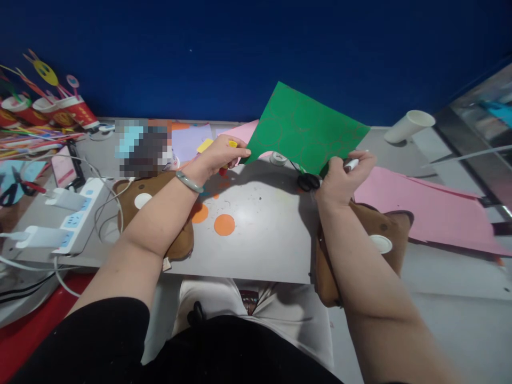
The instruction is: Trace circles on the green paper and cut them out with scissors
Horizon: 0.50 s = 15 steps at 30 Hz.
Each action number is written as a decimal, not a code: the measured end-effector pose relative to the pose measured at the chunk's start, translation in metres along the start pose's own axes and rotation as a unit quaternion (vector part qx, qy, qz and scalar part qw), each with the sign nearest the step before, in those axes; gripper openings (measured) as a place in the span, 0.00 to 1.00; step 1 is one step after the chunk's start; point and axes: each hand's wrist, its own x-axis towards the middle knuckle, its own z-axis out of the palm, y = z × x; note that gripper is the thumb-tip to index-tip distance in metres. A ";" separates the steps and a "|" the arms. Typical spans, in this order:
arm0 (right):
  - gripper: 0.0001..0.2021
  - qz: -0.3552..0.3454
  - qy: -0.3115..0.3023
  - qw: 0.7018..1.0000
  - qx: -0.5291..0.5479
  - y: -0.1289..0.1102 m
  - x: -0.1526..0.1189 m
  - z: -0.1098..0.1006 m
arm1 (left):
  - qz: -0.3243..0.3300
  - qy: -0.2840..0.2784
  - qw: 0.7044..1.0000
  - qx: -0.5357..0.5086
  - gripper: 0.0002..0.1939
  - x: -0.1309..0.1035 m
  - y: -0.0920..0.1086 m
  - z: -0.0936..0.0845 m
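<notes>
A green sheet of paper (308, 128) with several circle outlines drawn on it is raised and tilted above the desk. My left hand (224, 152) pinches its lower left corner. At the lower right edge, my right hand (346, 173) grips the sheet and also has a white pen (352, 165) between its fingers. Black-handled scissors (308, 182) lie under the sheet beside my right hand, partly hidden. Two orange paper circles (224, 224) rest on the desk below, one partly behind my left forearm.
Brown cushions (182, 242) lie under both forearms. To the left are a power strip (82, 216) with cables, a phone (66, 166) and red cups (78, 112) of paper crafts. Pink paper (432, 210) and a white cup (410, 126) are at right. A blue panel (200, 53) stands behind.
</notes>
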 end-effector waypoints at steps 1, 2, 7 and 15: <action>0.22 0.000 0.001 1.000 -0.004 0.000 0.000 0.000 | -0.001 0.002 1.000 -0.002 0.10 0.000 0.000 0.000; 0.22 0.001 0.003 1.000 -0.010 -0.001 0.000 0.000 | 0.001 0.004 1.000 -0.001 0.10 0.000 0.000 0.000; 0.20 -0.012 0.008 0.999 -0.034 -0.002 -0.001 0.000 | 0.013 0.003 1.000 0.013 0.16 0.003 -0.003 -0.001; 0.19 -0.028 -0.003 1.000 -0.009 0.004 -0.003 0.000 | -0.010 0.024 1.000 0.005 0.19 0.007 -0.004 0.001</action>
